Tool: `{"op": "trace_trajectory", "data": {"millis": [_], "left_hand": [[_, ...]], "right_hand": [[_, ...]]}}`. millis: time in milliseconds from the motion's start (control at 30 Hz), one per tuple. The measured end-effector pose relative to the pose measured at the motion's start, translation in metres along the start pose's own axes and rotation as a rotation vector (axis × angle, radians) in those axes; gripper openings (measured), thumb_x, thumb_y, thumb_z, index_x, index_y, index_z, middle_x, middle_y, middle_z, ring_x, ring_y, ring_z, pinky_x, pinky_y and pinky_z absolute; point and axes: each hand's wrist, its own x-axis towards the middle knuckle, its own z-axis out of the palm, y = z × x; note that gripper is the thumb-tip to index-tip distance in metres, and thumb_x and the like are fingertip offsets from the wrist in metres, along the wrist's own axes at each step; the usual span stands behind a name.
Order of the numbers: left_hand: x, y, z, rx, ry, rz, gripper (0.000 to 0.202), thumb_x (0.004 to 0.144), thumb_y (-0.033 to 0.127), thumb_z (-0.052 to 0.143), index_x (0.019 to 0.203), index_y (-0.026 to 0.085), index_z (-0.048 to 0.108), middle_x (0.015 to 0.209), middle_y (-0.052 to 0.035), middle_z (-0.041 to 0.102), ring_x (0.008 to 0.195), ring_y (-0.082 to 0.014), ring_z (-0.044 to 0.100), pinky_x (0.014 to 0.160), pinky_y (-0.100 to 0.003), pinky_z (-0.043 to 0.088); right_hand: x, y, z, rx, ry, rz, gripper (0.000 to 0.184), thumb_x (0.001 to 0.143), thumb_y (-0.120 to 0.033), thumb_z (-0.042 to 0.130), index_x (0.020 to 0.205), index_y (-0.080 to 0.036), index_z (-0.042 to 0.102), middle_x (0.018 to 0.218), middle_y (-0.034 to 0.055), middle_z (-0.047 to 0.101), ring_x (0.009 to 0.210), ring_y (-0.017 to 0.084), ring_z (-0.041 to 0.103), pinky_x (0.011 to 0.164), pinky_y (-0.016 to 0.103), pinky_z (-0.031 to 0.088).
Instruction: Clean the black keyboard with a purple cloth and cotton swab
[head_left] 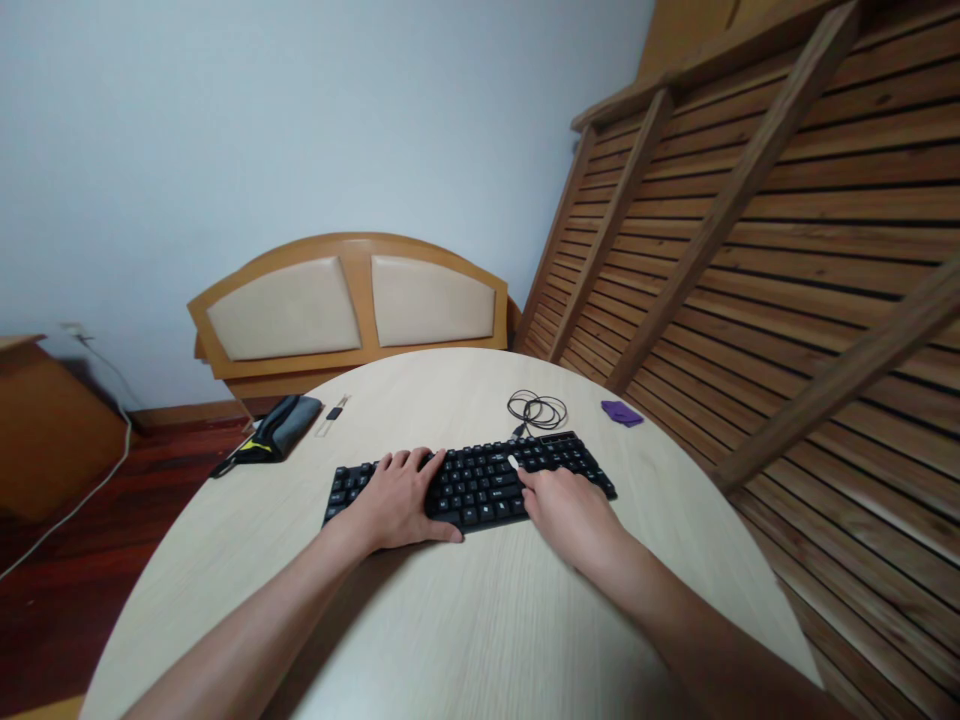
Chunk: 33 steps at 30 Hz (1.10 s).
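Note:
A black keyboard (480,478) lies across the middle of a round pale wooden table (465,620). My left hand (397,500) rests flat on the keyboard's left half, fingers stretched over the keys and thumb along its front edge. My right hand (570,510) is over the right half with its fingers curled. It pinches a small white piece (514,462) whose tip touches the keys near the middle. I cannot tell what the white piece is.
Behind the keyboard lie its coiled black cable (536,410), a purple cloth (621,412), a grey pouch with yellow trim (274,432) and a small clear strip (332,413). A padded wooden headboard (349,300) stands behind the table. A slatted wooden frame (750,250) leans at the right.

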Motion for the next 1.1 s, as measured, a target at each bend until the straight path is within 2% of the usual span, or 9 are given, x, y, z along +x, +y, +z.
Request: {"op": "trace_trajectory", "data": {"millis": [200,400,600,867,1100], "left_hand": [[0.001,0.003,0.006,0.003,0.028,-0.001,0.124,0.064,0.092,0.059,0.156,0.012,0.037,0.148,-0.0220,0.049,0.129,-0.0447,0.049,0.111,-0.057,0.037],[0.001,0.004,0.014,0.008,0.089,0.011,0.121,0.066,0.094,0.055,0.156,0.013,0.037,0.150,-0.0205,0.048,0.129,-0.0434,0.049,0.111,-0.058,0.036],[0.002,0.007,0.021,0.009,0.134,0.021,0.119,0.069,0.094,0.052,0.155,0.013,0.038,0.152,-0.0198,0.046,0.131,-0.0431,0.047,0.114,-0.058,0.033],[0.002,0.007,0.021,0.003,0.120,0.009,0.120,0.068,0.095,0.052,0.156,0.014,0.037,0.153,-0.0198,0.045,0.133,-0.0429,0.045,0.115,-0.060,0.031],[0.002,0.006,0.021,-0.006,0.111,0.016,0.122,0.068,0.096,0.049,0.156,0.014,0.035,0.154,-0.0198,0.043,0.134,-0.0437,0.043,0.115,-0.061,0.030]], "right_hand": [[-0.028,0.006,0.002,-0.073,-0.070,0.024,0.038,0.099,-0.018,0.047,0.131,-0.019,0.068,0.089,0.0147,0.078,0.080,0.030,0.075,0.063,0.033,0.049],[-0.049,0.015,-0.003,-0.111,-0.126,0.071,0.042,0.102,-0.020,0.044,0.141,-0.019,0.061,0.090,0.0140,0.077,0.082,0.029,0.075,0.062,0.032,0.047],[-0.047,0.023,-0.003,0.043,-0.019,0.042,0.039,0.102,-0.024,0.044,0.136,-0.025,0.064,0.098,0.0102,0.079,0.089,0.027,0.075,0.068,0.032,0.048],[-0.049,0.021,0.006,0.045,-0.041,0.039,0.041,0.101,-0.025,0.044,0.138,-0.024,0.064,0.093,0.0102,0.079,0.086,0.028,0.075,0.068,0.034,0.049],[-0.054,0.022,0.002,0.089,-0.041,0.027,0.039,0.100,-0.023,0.045,0.131,-0.021,0.068,0.099,0.0122,0.078,0.089,0.029,0.074,0.074,0.035,0.050]]}}
